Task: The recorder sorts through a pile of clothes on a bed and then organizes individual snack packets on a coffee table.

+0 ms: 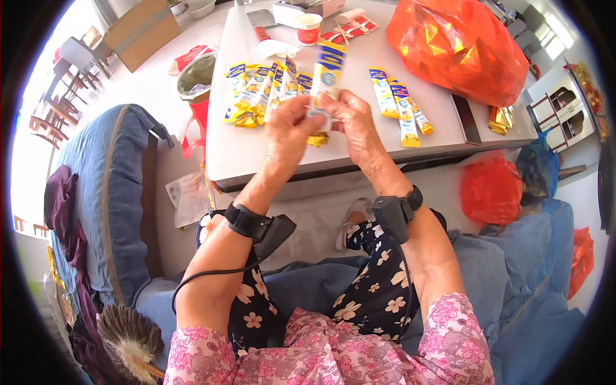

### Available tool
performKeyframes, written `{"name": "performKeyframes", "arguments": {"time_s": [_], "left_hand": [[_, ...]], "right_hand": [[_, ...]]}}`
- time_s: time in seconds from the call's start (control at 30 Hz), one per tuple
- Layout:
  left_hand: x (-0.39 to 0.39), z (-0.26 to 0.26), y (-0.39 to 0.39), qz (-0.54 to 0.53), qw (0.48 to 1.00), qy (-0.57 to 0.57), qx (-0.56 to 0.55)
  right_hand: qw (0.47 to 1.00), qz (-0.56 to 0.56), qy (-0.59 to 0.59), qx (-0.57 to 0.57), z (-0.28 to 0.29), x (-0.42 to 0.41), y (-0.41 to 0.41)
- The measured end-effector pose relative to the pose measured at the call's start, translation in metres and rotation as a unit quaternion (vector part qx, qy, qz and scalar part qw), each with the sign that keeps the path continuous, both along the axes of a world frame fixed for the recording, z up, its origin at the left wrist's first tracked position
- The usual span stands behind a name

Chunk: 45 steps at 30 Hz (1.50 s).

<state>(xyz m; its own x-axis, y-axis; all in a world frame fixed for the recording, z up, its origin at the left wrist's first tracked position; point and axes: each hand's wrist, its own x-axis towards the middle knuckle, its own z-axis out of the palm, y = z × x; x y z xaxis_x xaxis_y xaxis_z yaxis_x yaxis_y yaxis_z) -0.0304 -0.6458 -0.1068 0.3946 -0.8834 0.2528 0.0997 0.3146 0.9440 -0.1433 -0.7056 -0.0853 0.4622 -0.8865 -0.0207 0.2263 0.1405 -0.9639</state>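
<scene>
Over the near part of the white table [337, 166], my left hand [291, 122] and my right hand [351, 115] together grip an upright sachet [328, 67] with a blue-and-yellow top, slightly blurred. My fingers hide its lower middle. Several similar sachets [257, 89] lie in a loose pile left of my hands, and part of the pile is behind them. To the right, a few more sachets [404, 113] lie side by side, partly overlapping. A dark phone [466, 120] rests right of those, and gold packets [500, 120] lie near the right table edge.
A large red plastic bag [457, 48] fills the table's back right. Behind my hands stand a paper cup [308, 30] and red packets [353, 30]. A lined bin [196, 79] is left of the table. Another red bag [491, 190] sits below the right edge. Cables run from both wrist devices.
</scene>
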Motion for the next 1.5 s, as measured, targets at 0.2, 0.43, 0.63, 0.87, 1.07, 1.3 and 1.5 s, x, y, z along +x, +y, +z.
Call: {"name": "performKeyframes", "arguments": {"time_s": [0.2, 0.43, 0.63, 0.87, 1.07, 1.3, 1.5], "left_hand": [[-0.023, -0.011, -0.002, 0.026, 0.985, -0.171, 0.016], [-0.017, -0.008, 0.007, 0.021, 0.979, -0.199, 0.033], [-0.015, -0.013, 0.016, 0.201, 0.792, -0.569, 0.099], [-0.014, -0.02, 0.01, 0.122, 0.775, -0.591, 0.19], [-0.007, -0.035, 0.007, 0.124, 0.833, -0.525, 0.12], [-0.004, -0.001, 0.013, -0.025, 0.974, -0.213, 0.076], [0.004, 0.027, 0.025, -0.122, 0.984, 0.078, 0.102]], "right_hand": [[0.998, -0.044, -0.02, -0.048, 0.002, -0.018, -0.004], [0.974, -0.132, -0.021, -0.186, 0.02, -0.05, -0.036], [0.952, -0.167, 0.119, -0.226, 0.008, -0.09, -0.08], [0.848, -0.184, 0.369, -0.333, -0.01, -0.082, -0.07], [0.892, 0.005, 0.339, -0.299, -0.007, -0.036, -0.032], [0.736, 0.001, 0.382, -0.559, -0.014, -0.037, -0.031], [0.812, 0.05, 0.275, -0.513, -0.007, -0.027, -0.02]]}}
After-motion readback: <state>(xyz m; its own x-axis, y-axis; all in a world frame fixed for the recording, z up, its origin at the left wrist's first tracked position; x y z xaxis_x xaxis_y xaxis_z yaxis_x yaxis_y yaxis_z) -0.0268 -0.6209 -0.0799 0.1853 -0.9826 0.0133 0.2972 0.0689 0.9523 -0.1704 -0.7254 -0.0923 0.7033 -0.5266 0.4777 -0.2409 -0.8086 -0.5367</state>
